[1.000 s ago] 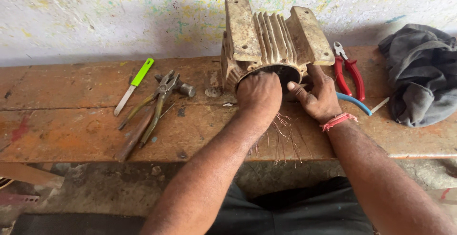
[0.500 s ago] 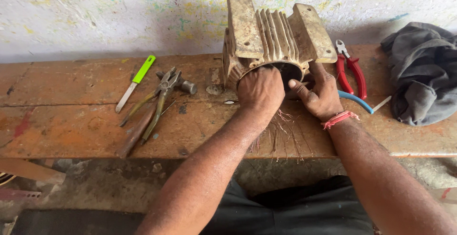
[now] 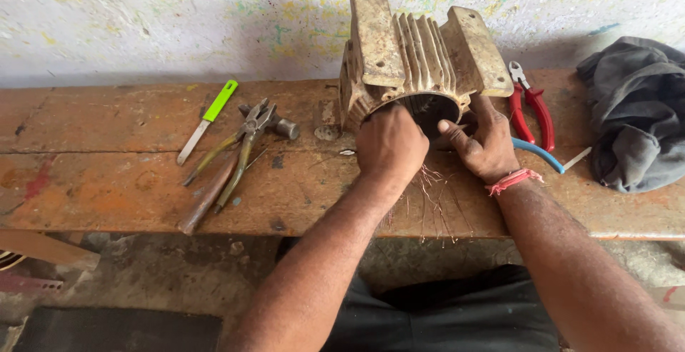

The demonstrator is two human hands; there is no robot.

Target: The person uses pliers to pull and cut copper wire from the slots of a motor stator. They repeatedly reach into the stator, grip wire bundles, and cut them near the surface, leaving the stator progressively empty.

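Note:
A finned, tan metal motor housing (image 3: 417, 56) lies on the wooden bench (image 3: 128, 181) with its round opening towards me. My left hand (image 3: 390, 145) is clenched at the lower rim of that opening. My right hand (image 3: 485, 141), with a red thread on the wrist, rests on the rim at the right, thumb pointing into the opening. Thin copper wire strands (image 3: 435, 202) hang from under both hands over the bench's front edge. What my left fingers grip is hidden.
Left of the housing lie a green-handled knife (image 3: 208, 119), worn pliers (image 3: 242, 149) and a small hammer (image 3: 214, 191). Red-handled pliers (image 3: 531, 106), a blue tube (image 3: 539, 154) and a grey cloth (image 3: 635, 113) lie to the right. A paint-flecked wall stands behind.
Both hands stay at the housing's opening with only slight shifts. The housing has not visibly moved.

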